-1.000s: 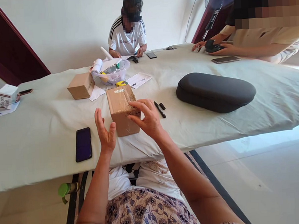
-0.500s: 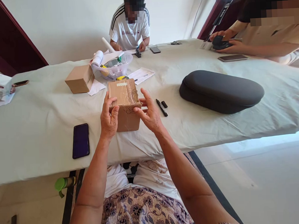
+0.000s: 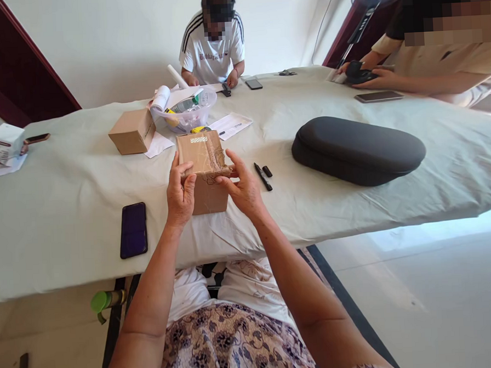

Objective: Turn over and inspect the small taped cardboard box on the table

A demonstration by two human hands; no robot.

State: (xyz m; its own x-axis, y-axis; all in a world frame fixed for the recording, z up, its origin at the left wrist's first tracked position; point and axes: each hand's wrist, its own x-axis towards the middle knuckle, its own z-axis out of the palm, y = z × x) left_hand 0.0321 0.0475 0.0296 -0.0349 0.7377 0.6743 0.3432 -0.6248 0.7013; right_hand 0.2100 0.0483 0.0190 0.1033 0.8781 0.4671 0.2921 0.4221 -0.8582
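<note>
A brown cardboard box [image 3: 208, 197] with clear tape and dark scribbles near its top right edge stands on the cloth-covered table before me. My left hand [image 3: 180, 193] grips its left side, thumb on the near top edge and fingers along the side and top. On the opposite side, my right hand [image 3: 242, 187] holds the right near corner, its thumb at the front edge and index finger raised. Just right of that hand lie an uncapped black marker [image 3: 263, 176] and its cap [image 3: 267, 171].
A purple-dark phone [image 3: 133, 230] lies left. A large black case [image 3: 359, 149] sits right. Behind the box are another carton [image 3: 131, 132], a plastic basin [image 3: 190, 116] of items and papers [image 3: 231, 125]. People sit across and at right; someone's hands hold a white box [image 3: 5, 143] at far left.
My right hand has shifted slightly left against the box corner. The view has moved a little. My left hand keeps its hold, and the box stays in place.
</note>
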